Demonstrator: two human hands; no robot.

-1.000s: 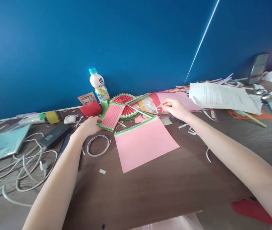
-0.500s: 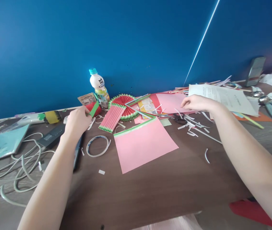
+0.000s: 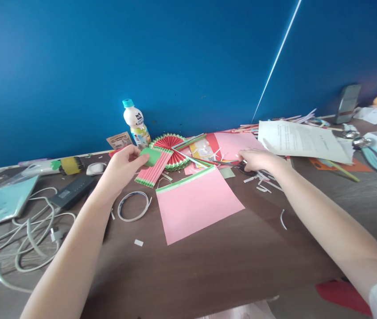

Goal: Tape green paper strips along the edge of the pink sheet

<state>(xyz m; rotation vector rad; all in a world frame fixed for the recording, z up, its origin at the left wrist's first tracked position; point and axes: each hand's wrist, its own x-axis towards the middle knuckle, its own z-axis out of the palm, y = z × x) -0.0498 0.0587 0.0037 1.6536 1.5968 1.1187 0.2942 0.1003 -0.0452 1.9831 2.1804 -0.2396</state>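
Note:
Between thumb and fingers, my left hand (image 3: 123, 166) pinches a small green paper piece (image 3: 152, 156). It is held over a pleated pink paper with green edges (image 3: 155, 170). Behind that lies a round red paper fan (image 3: 171, 148) with a green rim. My right hand (image 3: 258, 159) is closed at the dark handles of a pair of scissors (image 3: 242, 165), which its fingers partly cover. A flat pink sheet (image 3: 201, 206) with a green strip along its far edge lies between my arms.
A drink bottle (image 3: 137, 124) stands by the blue wall. White paper scraps (image 3: 266, 179) lie near my right hand. A tape ring (image 3: 134, 206), white cables (image 3: 30, 235) and a black box (image 3: 71, 192) are to the left; a printed sheet (image 3: 303, 139) is at right.
My left hand has moved right with the green paper, from beside the bottle to over the pleated paper. My right hand has lowered leftward onto the scissors. The view has shifted slightly.

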